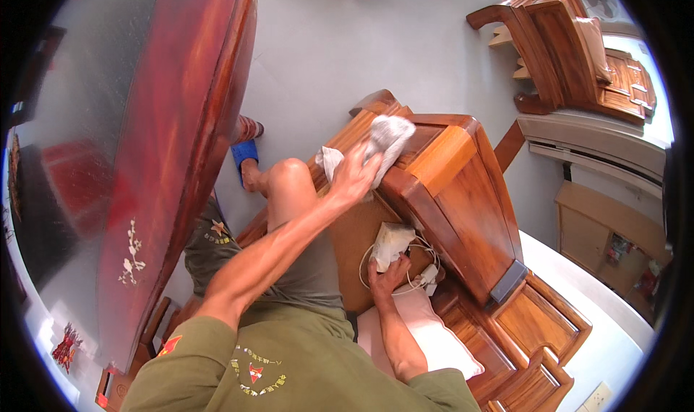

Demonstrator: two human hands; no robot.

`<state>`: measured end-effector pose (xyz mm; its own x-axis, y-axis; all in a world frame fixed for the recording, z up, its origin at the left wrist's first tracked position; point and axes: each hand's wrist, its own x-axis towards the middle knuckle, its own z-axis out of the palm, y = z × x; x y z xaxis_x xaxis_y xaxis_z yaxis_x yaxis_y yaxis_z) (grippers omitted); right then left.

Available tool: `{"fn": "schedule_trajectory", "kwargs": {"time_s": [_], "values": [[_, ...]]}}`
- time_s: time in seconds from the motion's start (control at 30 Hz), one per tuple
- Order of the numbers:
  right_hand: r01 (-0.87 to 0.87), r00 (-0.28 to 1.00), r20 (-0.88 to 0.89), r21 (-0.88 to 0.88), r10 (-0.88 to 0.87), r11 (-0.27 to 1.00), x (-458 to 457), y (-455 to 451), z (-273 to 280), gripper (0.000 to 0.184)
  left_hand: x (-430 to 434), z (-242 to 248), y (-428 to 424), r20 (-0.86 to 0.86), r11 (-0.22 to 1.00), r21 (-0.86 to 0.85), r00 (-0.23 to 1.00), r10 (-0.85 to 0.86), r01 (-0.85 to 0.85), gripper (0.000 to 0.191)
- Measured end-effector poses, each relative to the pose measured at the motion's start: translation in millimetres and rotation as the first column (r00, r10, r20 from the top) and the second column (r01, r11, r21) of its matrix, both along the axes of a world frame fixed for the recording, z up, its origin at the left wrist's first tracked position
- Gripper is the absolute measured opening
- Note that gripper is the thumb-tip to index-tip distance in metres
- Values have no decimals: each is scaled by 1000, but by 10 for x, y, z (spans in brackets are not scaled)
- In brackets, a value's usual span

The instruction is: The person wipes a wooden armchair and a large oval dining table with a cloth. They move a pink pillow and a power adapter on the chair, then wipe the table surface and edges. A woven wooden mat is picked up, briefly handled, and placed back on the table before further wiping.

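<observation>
My left hand [355,171] presses a white-and-grey cloth [393,135] onto the armrest of a wooden sofa [442,154]; the hand and cloth look slightly blurred. One end of the cloth hangs out on the hand's left side. Lower down, over the brown seat mat [352,265], my right hand [389,275] grips the near end of a crumpled white packet [393,244]. A loop of white cable [435,252] lies around the packet, with white plugs or adapters [428,275] beside it. Under my right forearm is a pale pink cushion [428,325].
A glossy red-brown wooden table [179,114] with a reflective top rises close on my left. A dark grey block [508,281] rests against the sofa's back. Another wooden seat [558,49] stands at the upper right, and a blue slipper [244,152] is on the grey floor [347,49].
</observation>
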<state>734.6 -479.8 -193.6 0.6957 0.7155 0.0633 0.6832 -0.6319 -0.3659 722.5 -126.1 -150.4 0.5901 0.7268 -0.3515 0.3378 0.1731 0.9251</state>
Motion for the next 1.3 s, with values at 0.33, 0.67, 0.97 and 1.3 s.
{"fn": "schedule_trajectory", "kwargs": {"time_s": [0.33,0.67,0.97,1.3], "values": [[56,997,-49,-57,-59,997,4,99,141,55,544,1055,231,326,957,285,934,-143,48,48],[2,995,-95,177,15,984,-221,45,641,24,-79,1321,-972,399,931,100,871,286,-351,75],[-29,999,43,333,16,943,-517,-126,1973,30,-1082,1718,-741,617,880,-453,761,197,139,54],[226,830,533,-51,-164,973,1310,-114,2404,41,-2852,3088,-105,613,964,121,781,116,-238,51]]}}
